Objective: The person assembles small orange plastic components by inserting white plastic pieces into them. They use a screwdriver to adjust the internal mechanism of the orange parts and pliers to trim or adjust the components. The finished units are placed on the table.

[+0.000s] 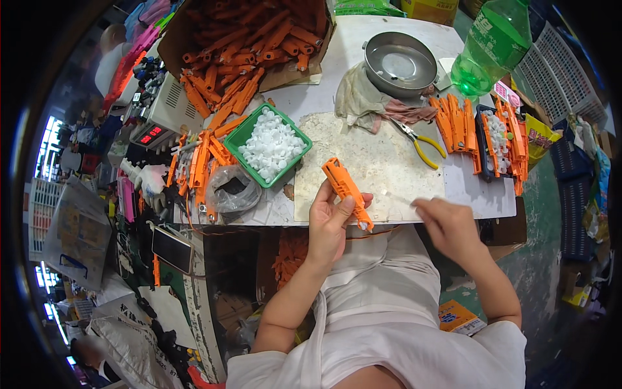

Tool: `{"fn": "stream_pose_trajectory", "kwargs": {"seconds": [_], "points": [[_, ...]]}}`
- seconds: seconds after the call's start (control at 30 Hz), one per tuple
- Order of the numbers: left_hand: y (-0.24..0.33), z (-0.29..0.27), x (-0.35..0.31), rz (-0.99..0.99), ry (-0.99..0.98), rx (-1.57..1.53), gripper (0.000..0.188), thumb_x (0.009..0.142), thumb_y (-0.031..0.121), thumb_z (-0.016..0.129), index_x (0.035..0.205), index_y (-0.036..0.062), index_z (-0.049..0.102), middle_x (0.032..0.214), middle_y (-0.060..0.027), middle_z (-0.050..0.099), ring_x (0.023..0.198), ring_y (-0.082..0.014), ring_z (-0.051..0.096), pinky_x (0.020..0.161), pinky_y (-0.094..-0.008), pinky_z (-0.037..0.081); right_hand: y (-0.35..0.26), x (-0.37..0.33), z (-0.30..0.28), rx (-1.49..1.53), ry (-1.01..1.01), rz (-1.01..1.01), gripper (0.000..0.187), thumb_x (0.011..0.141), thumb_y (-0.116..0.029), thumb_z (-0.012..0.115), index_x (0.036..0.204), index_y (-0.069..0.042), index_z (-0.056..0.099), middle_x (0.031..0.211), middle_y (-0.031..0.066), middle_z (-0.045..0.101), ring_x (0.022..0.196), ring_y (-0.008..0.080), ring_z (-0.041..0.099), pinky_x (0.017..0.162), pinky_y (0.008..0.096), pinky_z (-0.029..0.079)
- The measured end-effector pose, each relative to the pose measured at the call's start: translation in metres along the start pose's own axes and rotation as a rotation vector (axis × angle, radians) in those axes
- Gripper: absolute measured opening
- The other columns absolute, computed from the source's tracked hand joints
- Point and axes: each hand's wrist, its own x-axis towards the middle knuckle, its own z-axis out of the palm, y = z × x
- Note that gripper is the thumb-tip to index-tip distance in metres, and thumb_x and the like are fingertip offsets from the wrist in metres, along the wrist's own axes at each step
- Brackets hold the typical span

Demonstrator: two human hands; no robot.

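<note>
My left hand (328, 230) is closed around a long orange plastic part (346, 191), holding it at a slant over the table's near edge, with a small white bit showing at its lower end. To its right, my right hand (450, 223) has its thumb and forefinger pinched together, apart from the orange part. A faint pale streak runs from those fingertips toward a small white speck (385, 192); whatever they hold is too blurred to make out. Left of the hands sits a green basket (302, 153) full of small white plastic pieces (272, 142).
A box of orange parts (259, 45) stands at the far left, with more parts piled below. Yellow-handled pliers (424, 148), a rag (359, 100), a metal bowl (400, 65) and a green bottle (492, 48) lie beyond my hands. Orange parts (460, 126) line the right side.
</note>
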Motion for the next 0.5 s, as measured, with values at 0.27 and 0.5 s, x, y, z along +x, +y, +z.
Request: {"fn": "stream_pose_trajectory", "kwargs": {"seconds": [0.27, 0.5], "points": [[-0.021, 0.008, 0.004, 0.094, 0.009, -0.151, 0.052, 0.091, 0.006, 0.058, 0.138, 0.0031, 0.036, 0.125, -0.0104, 0.053, 0.118, -0.0204, 0.052, 0.102, -0.0344, 0.041, -0.003, 0.032, 0.026, 0.115, 0.211, 0.018, 0.035, 0.080, -0.018, 0.070, 0.112, -0.006, 0.062, 0.094, 0.0108, 0.062, 0.094, 0.0284, 0.056, 0.083, 0.0375, 0.044], [-0.005, -0.002, -0.007, 0.226, 0.109, 0.097, 0.061, 0.088, 0.004, 0.064, 0.140, -0.0022, 0.034, 0.138, -0.0094, 0.042, 0.127, -0.0187, 0.041, 0.108, -0.0312, 0.031, -0.025, 0.040, 0.052, 0.302, -0.007, 0.060, 0.039, 0.081, -0.014, 0.068, 0.117, -0.003, 0.059, 0.095, 0.0126, 0.062, 0.092, 0.0266, 0.058, 0.083, 0.0332, 0.045]]}}
